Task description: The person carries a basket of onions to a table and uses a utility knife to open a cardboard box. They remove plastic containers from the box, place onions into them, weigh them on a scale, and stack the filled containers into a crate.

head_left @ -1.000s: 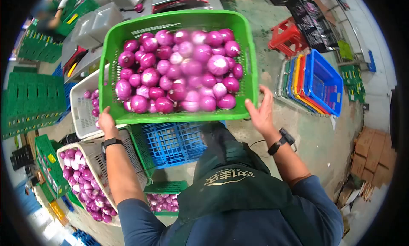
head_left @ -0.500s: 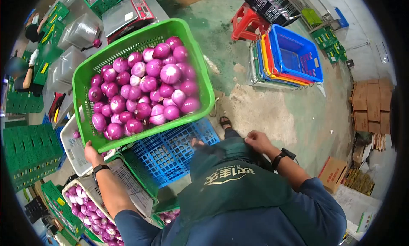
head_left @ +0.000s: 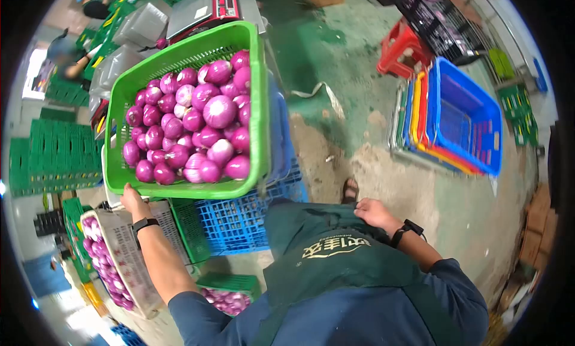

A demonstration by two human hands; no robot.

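Note:
A bright green plastic basket (head_left: 179,194) full of peeled purple onions (head_left: 173,127) stands in front of me, on the left. My left hand (head_left: 132,199) grips its near left corner, fingers hooked round the rim. At the edge of my dark green apron (head_left: 335,244), my right hand (head_left: 372,213) is closed, and the cloth appears pinched in its fingers. Behind the basket sits a scale (head_left: 206,14) with a red display panel.
Stacked crates topped by a blue one (head_left: 467,100) stand to the right, near a red stool (head_left: 404,49). A blue pallet (head_left: 233,226) lies beneath the basket. A white crate of onions (head_left: 141,280) and green crates (head_left: 51,154) are at left. People work at the far left.
My view has turned, so the stacked crates and stool appear further right. The green basket's right side has swung round towards the left. My left hand stays on its rim.

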